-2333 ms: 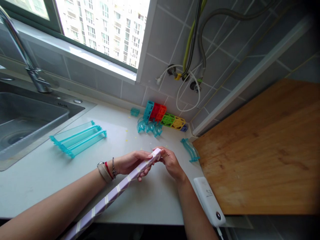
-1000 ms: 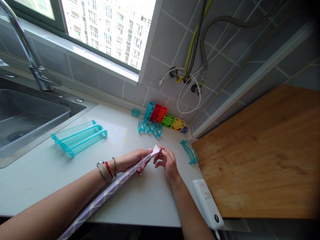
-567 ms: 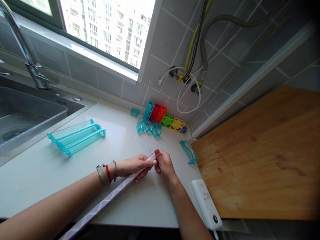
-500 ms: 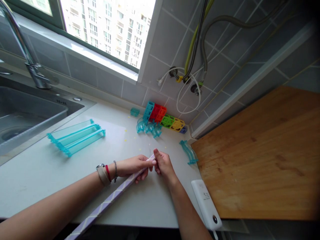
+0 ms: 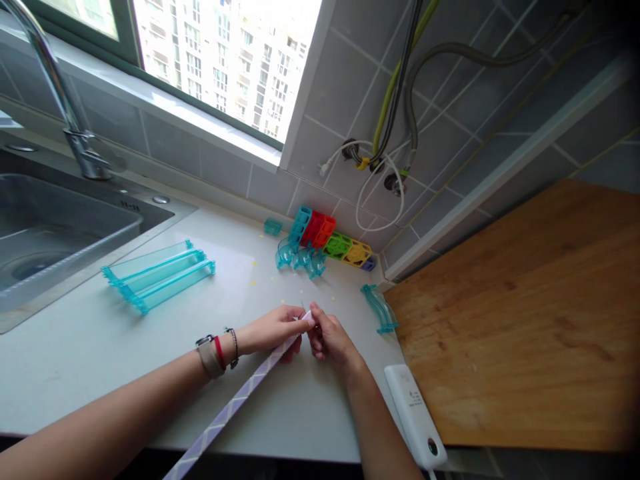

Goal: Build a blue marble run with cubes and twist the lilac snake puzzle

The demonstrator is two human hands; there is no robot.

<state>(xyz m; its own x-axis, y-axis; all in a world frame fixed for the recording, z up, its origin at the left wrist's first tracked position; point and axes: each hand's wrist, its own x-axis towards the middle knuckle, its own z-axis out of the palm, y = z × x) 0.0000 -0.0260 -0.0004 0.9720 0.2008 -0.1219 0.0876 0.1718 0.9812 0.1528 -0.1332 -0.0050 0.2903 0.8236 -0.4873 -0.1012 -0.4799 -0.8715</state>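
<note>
A long lilac strip with pale crossing lines (image 5: 240,397) slants from the lower edge up to my hands. My left hand (image 5: 275,328), with a watch and bracelets at its wrist, is closed around the strip near its upper end. At the tip, my right hand (image 5: 331,339) pinches the strip between thumb and fingers. Both hands meet just above the white countertop (image 5: 225,353). The strip's exact tip is partly hidden by the fingers, and its lower end runs out of view.
Clear teal plastic track pieces (image 5: 163,277) lie left. Teal curved pieces (image 5: 300,259) stand by red blocks (image 5: 319,230), green and yellow ones against the wall. Another curved piece (image 5: 379,308) rests near a wooden board (image 5: 520,320). A white power strip (image 5: 415,417) and a sink (image 5: 75,233) flank the counter.
The strip's lower part has swung to the right and lies flatter to view. My fingers have shifted slightly at its end. The whole view has moved a little.
</note>
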